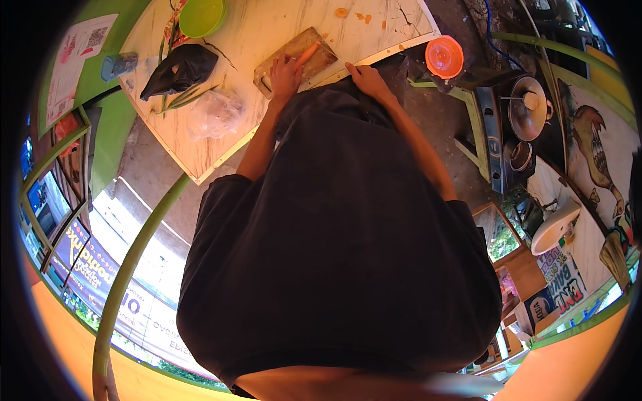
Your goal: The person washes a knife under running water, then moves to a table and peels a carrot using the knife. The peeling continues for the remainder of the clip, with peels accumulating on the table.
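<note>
My left hand point(285, 76) is over a wooden cutting board point(290, 50), its fingers on the thick end of an orange carrot point(307, 54). The carrot lies slantwise across the board. At the table's near edge, beside the board's right corner, is my right hand point(368, 80) with a finger pointing toward the board. Whether it holds anything is too unclear to see. Orange scraps point(363, 18) and a round orange slice point(341, 12) lie farther back on the marble-patterned table point(281, 20).
Left on the table are a black plastic bag point(183, 70), a clear plastic bag point(218, 113), long green vegetables point(188, 100), a green bowl point(202, 17) and a blue container point(118, 65). An orange basin point(445, 56) stands right of the table's corner. Farther right, a wok point(527, 110) sits on a stove point(490, 135).
</note>
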The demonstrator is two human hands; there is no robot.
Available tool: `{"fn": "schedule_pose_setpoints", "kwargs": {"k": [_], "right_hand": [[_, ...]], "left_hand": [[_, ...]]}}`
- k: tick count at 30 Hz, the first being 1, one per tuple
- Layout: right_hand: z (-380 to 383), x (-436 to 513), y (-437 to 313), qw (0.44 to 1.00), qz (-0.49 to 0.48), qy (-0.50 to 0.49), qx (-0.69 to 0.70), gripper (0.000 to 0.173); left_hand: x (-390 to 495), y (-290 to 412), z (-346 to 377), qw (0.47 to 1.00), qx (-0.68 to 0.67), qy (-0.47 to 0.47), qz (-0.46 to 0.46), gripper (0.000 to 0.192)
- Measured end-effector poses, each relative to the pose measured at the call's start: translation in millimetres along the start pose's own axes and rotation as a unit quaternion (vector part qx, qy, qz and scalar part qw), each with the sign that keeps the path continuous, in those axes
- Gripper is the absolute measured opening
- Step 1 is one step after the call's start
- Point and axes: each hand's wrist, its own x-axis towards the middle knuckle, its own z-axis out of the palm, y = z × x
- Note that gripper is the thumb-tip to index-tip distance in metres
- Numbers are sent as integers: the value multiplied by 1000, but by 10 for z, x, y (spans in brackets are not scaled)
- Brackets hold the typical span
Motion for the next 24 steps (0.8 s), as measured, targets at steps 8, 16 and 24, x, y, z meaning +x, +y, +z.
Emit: {"fn": "schedule_pose_setpoints", "kwargs": {"k": [8, 16, 24], "right_hand": [[5, 38, 0, 1000, 12, -16, -16, 69], [-51, 79, 10, 998, 36, -48, 0, 72], [-25, 130, -63, 998, 48, -44, -20, 75]], "left_hand": [[-51, -147, 126, 1000, -19, 8, -6, 34], [-45, -136, 135, 1000, -6, 4, -12, 34], [-76, -157, 109, 998, -54, 42, 17, 38]]}}
